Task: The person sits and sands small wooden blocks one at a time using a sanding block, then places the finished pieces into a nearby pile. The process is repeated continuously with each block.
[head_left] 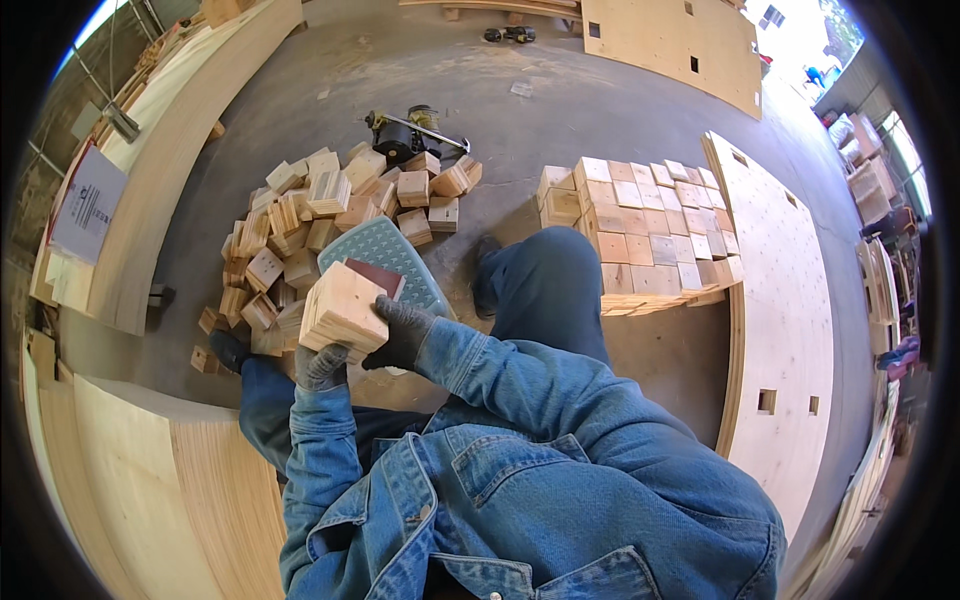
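Both my gloved hands hold a wooden block (343,308), pale on top with layered sides, in front of my lap. My left hand (322,367) grips its near lower corner from beneath. On its right side, my right hand (402,330) wraps its fingers round the edge. Just beyond the block is a teal patterned stool (410,265), partly covered by it. A flat reddish-brown piece (378,277) shows between the block and the stool top. A loose heap of similar wooden blocks (265,270) spreads beyond and left of my hands.
Right of my knee stands a neat stack of blocks (630,220), beside long plywood panels with square holes (785,330). A black and yellow-green power tool (405,137) lies behind the heap. Thick plywood stacks stand at lower left (150,470) and upper left (190,130).
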`<control>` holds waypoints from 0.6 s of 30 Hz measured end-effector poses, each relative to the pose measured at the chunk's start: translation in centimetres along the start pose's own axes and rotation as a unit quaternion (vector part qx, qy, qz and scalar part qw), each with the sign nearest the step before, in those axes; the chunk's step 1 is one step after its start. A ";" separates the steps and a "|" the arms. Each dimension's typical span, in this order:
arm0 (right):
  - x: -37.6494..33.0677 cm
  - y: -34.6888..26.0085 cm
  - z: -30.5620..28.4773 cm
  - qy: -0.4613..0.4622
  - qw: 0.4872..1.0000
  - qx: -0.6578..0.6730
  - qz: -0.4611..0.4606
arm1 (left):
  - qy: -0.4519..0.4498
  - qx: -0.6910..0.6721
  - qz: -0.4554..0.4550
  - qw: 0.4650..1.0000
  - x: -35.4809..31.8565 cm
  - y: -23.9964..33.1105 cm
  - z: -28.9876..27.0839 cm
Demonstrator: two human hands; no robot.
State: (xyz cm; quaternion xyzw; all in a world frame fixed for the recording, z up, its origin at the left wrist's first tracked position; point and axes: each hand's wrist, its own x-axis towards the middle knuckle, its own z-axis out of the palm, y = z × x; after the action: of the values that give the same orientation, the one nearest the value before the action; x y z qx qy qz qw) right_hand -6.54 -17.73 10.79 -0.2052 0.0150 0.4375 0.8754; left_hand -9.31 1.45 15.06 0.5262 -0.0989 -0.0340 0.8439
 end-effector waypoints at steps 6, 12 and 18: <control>0.3 -3.2 0.8 -0.048 0.981 0.035 -0.184 | -0.004 0.018 0.098 0.995 1.7 -2.7 -1.9; -6.5 -14.6 1.6 0.065 0.925 0.062 -0.369 | 0.128 -0.099 -0.024 0.987 -2.3 -7.4 -11.1; -16.2 -23.6 0.4 0.283 0.823 -0.047 -0.490 | 0.520 -0.103 -0.187 0.827 -4.1 -9.3 -14.7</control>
State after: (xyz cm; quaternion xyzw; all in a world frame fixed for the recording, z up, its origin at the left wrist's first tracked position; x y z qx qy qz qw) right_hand 1.65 -42.49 22.66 -0.3411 0.1389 -0.1261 0.9211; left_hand -9.90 10.88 -0.09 0.3840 0.4592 0.0778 0.7973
